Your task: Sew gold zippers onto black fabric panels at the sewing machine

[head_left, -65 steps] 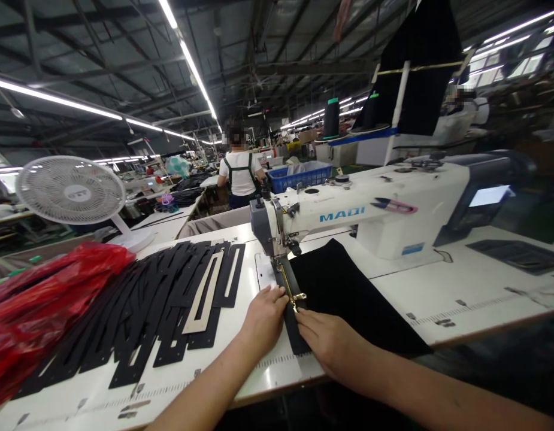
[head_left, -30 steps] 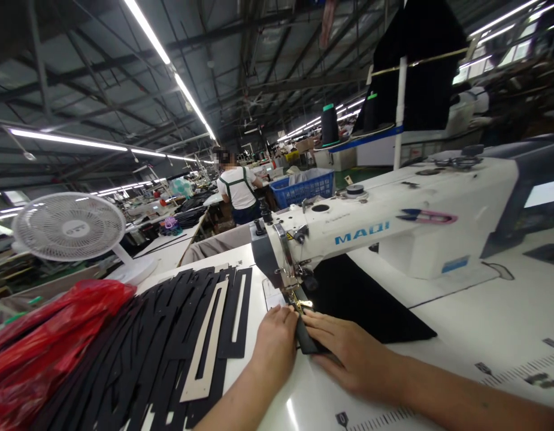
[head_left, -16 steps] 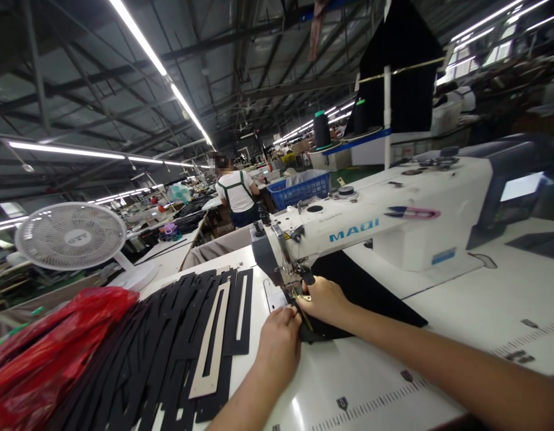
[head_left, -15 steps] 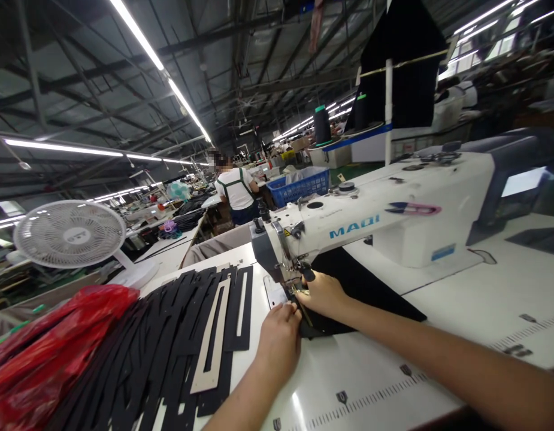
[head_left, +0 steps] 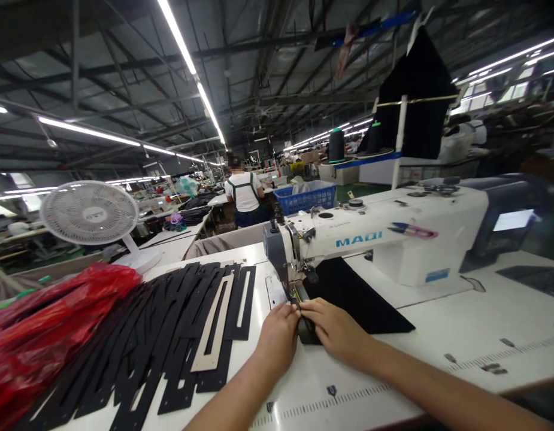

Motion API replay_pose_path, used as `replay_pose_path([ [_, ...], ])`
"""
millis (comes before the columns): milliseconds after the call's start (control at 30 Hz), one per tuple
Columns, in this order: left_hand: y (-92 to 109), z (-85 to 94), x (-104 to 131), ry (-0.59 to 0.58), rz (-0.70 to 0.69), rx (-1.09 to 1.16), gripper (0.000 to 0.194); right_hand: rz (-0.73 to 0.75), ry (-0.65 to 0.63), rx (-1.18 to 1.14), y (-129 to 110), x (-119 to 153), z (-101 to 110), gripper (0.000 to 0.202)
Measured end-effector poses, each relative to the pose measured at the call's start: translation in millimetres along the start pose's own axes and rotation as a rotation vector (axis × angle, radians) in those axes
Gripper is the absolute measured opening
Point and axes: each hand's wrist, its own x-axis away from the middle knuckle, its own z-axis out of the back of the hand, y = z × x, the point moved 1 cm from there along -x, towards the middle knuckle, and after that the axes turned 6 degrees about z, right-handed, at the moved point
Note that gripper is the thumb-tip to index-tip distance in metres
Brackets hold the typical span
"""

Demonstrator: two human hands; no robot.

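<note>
A worker's two bare hands meet just in front of a sewing machine's (head_left: 384, 242) needle end, on either side of a dark strip (head_left: 307, 335) with a gold zipper (head_left: 297, 293). The left hand (head_left: 278, 335), fingers curled and close together, bears on the strip's left edge; the right hand (head_left: 334, 328) lies palm down, fingertips reaching in from the other side. Whether either pinches the strip or only presses it cannot be told. The forearms slant in from below, the right one the flatter.

White tabletop (head_left: 447, 326) opens in front of the machine's base, its front edge passing beneath the right forearm. Under the machine's arm, a black cloth (head_left: 360, 299) spreads to the right of the strip.

Left of the machine, dark cut pieces (head_left: 180, 320) fan out near the left forearm, a pale frame (head_left: 214, 326) on top, with a red bag (head_left: 65, 329) beyond and a fan (head_left: 90, 214) behind. Pink-handled snips (head_left: 414, 230) lie against the machine's body. Behind it stand a blue basket (head_left: 306, 200) and a person (head_left: 244, 194) in a white shirt.
</note>
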Motion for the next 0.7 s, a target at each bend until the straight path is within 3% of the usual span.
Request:
replay_pose_path([
  [133,-1,-2.1,2,0.029,0.003,0.051,0.033,0.120,0.061,-0.053,-1,19,-7,0.043],
  [467,-12,-6.0,-4,0.006,-0.058,0.049,0.035,0.130,0.055,-0.056,9,11,-6,0.041],
  [700,-17,-6.1,-13,-0.017,-0.003,0.071,0.035,0.151,0.068,-0.075,13,1,-7,0.043],
])
